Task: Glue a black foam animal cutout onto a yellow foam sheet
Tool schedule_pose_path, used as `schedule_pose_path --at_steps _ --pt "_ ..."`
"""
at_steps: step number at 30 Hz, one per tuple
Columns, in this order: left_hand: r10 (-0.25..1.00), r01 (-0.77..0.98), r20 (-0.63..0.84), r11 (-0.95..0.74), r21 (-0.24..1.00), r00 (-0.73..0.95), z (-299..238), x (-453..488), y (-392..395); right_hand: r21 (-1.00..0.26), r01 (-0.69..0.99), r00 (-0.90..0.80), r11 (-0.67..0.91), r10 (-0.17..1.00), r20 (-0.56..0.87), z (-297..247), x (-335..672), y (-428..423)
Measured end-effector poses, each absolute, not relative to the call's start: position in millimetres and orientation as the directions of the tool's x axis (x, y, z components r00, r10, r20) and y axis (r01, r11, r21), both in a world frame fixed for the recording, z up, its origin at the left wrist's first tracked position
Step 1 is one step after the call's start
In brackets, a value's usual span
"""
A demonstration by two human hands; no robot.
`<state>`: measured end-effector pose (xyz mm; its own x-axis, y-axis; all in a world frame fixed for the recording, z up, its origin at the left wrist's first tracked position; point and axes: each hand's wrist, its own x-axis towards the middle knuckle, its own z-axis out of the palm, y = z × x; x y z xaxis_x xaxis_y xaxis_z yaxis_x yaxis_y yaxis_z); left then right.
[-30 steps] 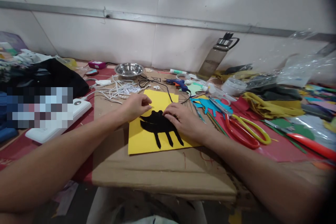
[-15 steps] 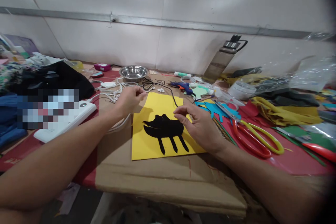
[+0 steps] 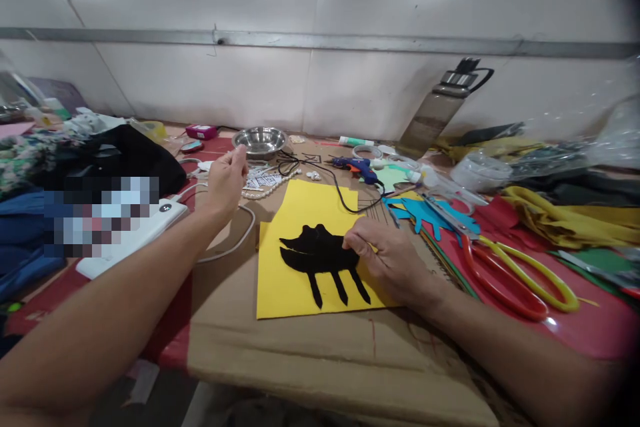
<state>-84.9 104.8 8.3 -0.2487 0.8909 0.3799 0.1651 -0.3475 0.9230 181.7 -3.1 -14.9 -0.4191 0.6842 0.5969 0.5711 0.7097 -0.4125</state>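
Observation:
A black cut-out animal shape [image 3: 325,255] with legs lies on a yellow sheet [image 3: 273,300]. My right hand [image 3: 387,257] is closed over the right end of the black shape, fingers curled together. Anything between those fingertips is too small to make out. Beyond the sheet's left side, my left hand [image 3: 227,180] is raised with its fingers pressed together. Whether it pinches something does not show. Near it are a string of white beads [image 3: 270,192], pale printed pieces [image 3: 263,180] and a steel bowl [image 3: 260,140].
A blue hot glue gun [image 3: 363,170] lies behind the sheet, its black cord touching the cardboard [image 3: 225,333]. Red-and-yellow-handled scissors [image 3: 500,273] and blue cut-outs [image 3: 435,213] are at right. A bottle [image 3: 437,110] leans by the wall. The white power strip [image 3: 173,213] sits left.
My left hand has moved left and up, away from the yellow sheet. The right hand's fingers have curled closed by the black shape. The view has shifted slightly.

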Motion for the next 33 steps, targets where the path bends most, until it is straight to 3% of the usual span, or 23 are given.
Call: schedule_pose_path --at_steps 2,5,7,10,13,15,18,23,26,29,33 --pt "0.878 0.15 0.387 -0.359 0.921 -0.28 8.7 -86.1 106.5 -0.402 0.574 -0.425 0.713 0.679 0.599 -16.0 182.0 -2.7" --pt "0.871 0.369 0.446 -0.353 0.86 -0.207 8.1 -85.8 105.1 -0.375 0.577 -0.429 0.726 0.659 0.618 -13.9 183.5 -3.1" --pt "0.871 0.583 0.486 -0.359 0.729 -0.071 5.5 -83.8 102.3 -0.35 0.573 -0.436 0.741 0.637 0.635 -11.0 184.7 -3.3" --pt "0.889 0.832 0.434 -0.347 0.433 0.145 -1.9 -79.6 98.4 -0.308 0.576 -0.451 0.757 0.608 0.653 -7.3 185.6 -3.2" --pt "0.901 0.919 0.333 -0.351 0.18 0.279 -10.5 -76.8 98.9 -0.278 0.585 -0.465 0.762 0.595 0.655 -6.1 185.2 -3.0" --pt "0.903 0.929 0.306 -0.35 0.122 0.3 -14.3 -76.3 102.0 -0.272 0.582 -0.469 0.766 0.59 0.657 -6.2 184.6 -3.2" --pt "0.914 0.921 0.283 -0.348 0.174 0.292 -14.3 -76.8 107.4 -0.279 0.577 -0.468 0.768 0.591 0.657 -6.5 184.5 -3.5" --pt "0.942 0.845 0.25 -0.314 0.433 0.222 -1.3 -81.2 110.8 -0.321 0.622 -0.438 0.714 0.657 0.613 -8.4 186.1 0.3" --pt "0.954 0.808 0.211 -0.292 0.511 0.211 5.8 -84.8 110.3 -0.353 0.657 -0.411 0.666 0.709 0.573 -11.0 187.7 5.2" --pt "0.952 0.81 0.195 -0.304 0.501 0.236 8.4 -85.7 109.2 -0.377 0.675 -0.405 0.634 0.746 0.529 -13.3 189.3 9.0" --pt "0.943 0.861 0.193 -0.326 0.391 0.27 6.2 -82.4 106.9 -0.405 0.678 -0.407 0.613 0.772 0.488 -13.1 189.6 11.7"
